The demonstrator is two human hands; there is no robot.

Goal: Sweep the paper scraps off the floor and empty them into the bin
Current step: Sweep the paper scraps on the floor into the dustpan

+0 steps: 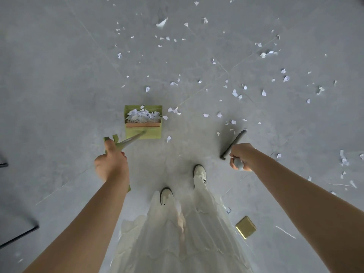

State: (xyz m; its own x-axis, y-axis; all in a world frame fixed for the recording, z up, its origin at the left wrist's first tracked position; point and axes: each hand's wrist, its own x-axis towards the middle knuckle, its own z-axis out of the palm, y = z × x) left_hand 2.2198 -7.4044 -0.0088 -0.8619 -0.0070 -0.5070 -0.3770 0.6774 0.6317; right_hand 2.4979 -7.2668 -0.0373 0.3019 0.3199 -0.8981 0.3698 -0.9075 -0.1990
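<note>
On the grey floor sits a green dustpan, a heap of torn white paper scraps inside. More scraps lie scattered from twelve to three o'clock. The left hand grips the dustpan's long handle; the right hand is curled round the broom handle.

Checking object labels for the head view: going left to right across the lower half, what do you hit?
Left hand gripping the dustpan handle → green dustpan holding paper scraps → white shoes → broom head → right hand gripping the broom handle → gold square plate on the floor.
</note>
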